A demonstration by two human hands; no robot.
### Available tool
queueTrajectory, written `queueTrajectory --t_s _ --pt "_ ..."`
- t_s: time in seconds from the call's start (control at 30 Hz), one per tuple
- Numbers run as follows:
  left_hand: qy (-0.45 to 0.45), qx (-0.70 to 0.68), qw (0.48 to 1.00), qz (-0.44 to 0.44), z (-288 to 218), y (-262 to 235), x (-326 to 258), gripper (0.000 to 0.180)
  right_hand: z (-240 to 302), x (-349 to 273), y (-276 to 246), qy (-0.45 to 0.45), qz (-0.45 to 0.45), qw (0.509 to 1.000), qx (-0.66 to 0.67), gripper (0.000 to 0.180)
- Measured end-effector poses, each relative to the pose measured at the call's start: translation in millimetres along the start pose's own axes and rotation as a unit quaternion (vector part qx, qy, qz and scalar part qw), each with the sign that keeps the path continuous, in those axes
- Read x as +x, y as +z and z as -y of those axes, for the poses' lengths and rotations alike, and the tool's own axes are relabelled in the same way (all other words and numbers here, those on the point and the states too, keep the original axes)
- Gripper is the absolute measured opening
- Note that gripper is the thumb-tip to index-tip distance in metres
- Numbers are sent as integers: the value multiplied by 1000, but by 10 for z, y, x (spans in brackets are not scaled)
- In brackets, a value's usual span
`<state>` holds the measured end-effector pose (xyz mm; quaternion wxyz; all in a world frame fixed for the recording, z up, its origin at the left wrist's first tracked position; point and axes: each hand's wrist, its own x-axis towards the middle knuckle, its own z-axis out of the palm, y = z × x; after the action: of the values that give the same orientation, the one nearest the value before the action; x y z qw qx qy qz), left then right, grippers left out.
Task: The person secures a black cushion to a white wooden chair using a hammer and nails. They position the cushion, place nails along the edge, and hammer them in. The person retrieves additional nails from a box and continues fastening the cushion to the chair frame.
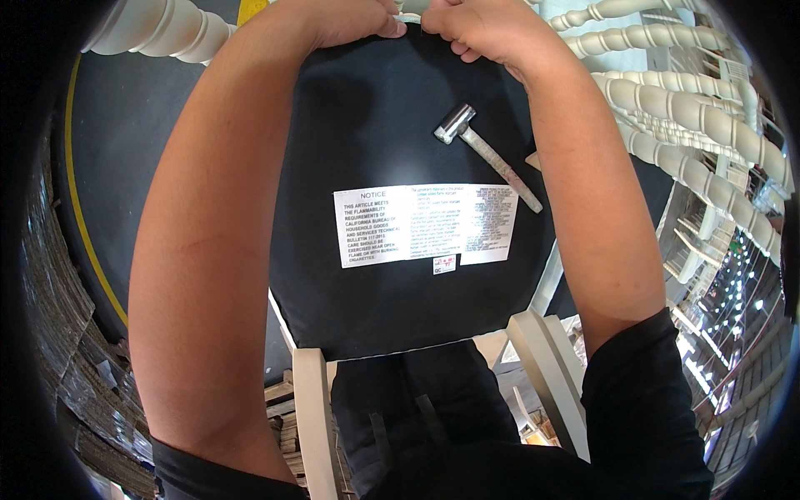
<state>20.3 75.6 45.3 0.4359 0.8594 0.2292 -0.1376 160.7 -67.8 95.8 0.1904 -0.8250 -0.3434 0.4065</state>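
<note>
Fingers (392,25) pinching seat (375,125) edge, hammer (486,152) atop

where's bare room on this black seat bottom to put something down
Free: the black panel between the left forearm and the metal tool, above the white label, and the strip below the label. Crowded: the far edge, where left hand and right hand grip.

Open black seat underside (392,133) between both forearms, only a metal wrench (487,154) on it.
</note>
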Motion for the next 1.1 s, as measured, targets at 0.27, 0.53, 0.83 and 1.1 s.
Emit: queueTrajectory --t_s 0.27,0.53,0.83,1.1 --pt "10 0 1000 -2 -22 -15 -18 33 -110 24 13 -34 -4 999 5 18" --pt "-16 -2 1000 -2 -8 -40 -66 34 12 89 77 24 -4 1000 -20 16" --pt "10 12 1000 2 -35 14 38 33 -108 66 13 9 8 998 57 17" --pt "-16 -4 1000 -10 -52 -25 -60 33 26 15 8 9 16 1000 19 17"
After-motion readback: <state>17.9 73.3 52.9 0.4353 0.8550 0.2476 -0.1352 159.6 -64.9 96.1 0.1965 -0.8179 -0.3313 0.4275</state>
